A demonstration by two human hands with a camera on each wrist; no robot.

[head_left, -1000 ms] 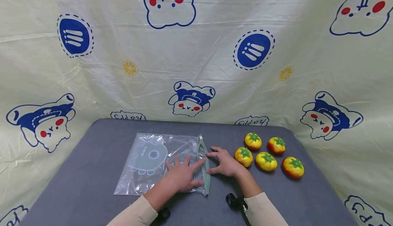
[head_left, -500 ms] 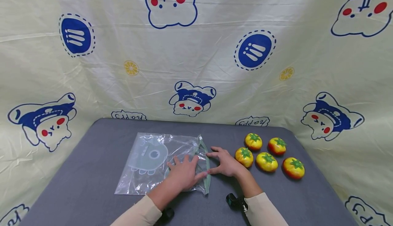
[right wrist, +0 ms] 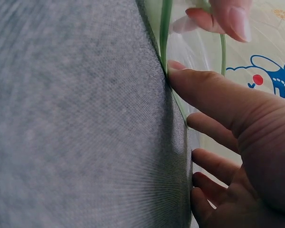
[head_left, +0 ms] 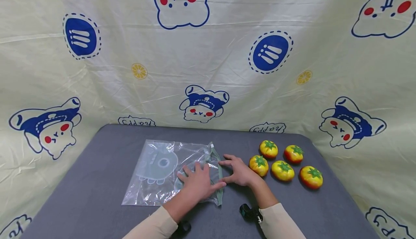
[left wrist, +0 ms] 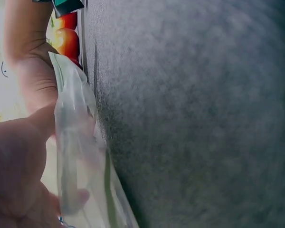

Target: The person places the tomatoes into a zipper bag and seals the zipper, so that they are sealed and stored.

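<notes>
A clear plastic zip bag [head_left: 159, 192] with a pale printed figure lies flat on the table, its green-edged mouth [head_left: 220, 197] facing right. Over the bag's right part my left hand [head_left: 196, 183] spreads its fingers, and its thumb reaches to the mouth. My right hand [head_left: 239, 172] rests its fingertips and thumb at the green edge. In the right wrist view two green strips [right wrist: 166, 28] stand apart, with the left hand's fingertips [right wrist: 238, 23] at the upper one and the right thumb [right wrist: 190, 80] at the lower. The left wrist view shows the bag's film [left wrist: 73, 114] raised beside the left palm [left wrist: 14, 166].
Several yellow-red toy fruits with green leaf tops, one a nearer piece [head_left: 311, 177], stand right of my right hand. Grey cloth covers the table [head_left: 94, 181]. A printed curtain [head_left: 227, 58] hangs behind it. A black wrist device [head_left: 248, 213] sits on the right wrist.
My left hand has shifted slightly right, its thumb moving from the bag's film to the green mouth edge. The right hand has stayed nearly still, and the fruits have not moved.
</notes>
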